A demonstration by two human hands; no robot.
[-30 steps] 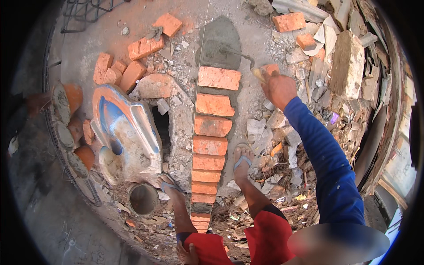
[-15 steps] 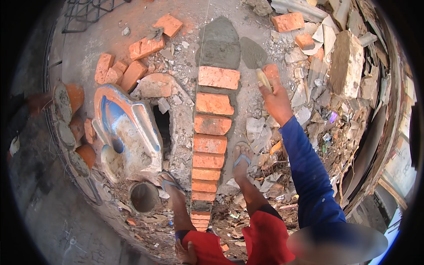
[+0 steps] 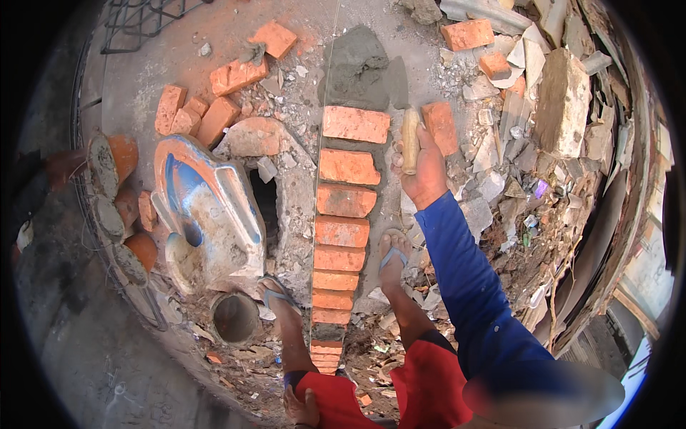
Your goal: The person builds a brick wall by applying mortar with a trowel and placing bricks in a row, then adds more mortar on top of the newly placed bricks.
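Note:
My right hand [image 3: 426, 168] is closed around the wooden handle of a trowel [image 3: 410, 141]. Its grey, mortar-coated blade points away from me, at the right edge of a wet mortar bed [image 3: 350, 61]. Just right of the hand lies a loose orange brick [image 3: 440, 129]. Left of it runs a row of bricks [image 3: 350, 166] set in mortar, with a thin string [image 3: 316, 179] along its left side. My left hand [image 3: 301, 409] lies on my thigh over the red shorts, fingers laid out, holding nothing.
My sandaled feet straddle the brick row. Left of it are a dirty squat toilet pan [image 3: 207, 207], a dark hole [image 3: 264, 204], a pipe opening [image 3: 234, 318] and loose bricks [image 3: 216, 120]. Rubble [image 3: 511, 143] covers the right side. A steel bar frame [image 3: 143, 25] lies far left.
My right hand and the trowel have moved left and nearer, the blade now against the mortar bed. The bed's smooth right side has become rough and lumpy. My left hand stays put.

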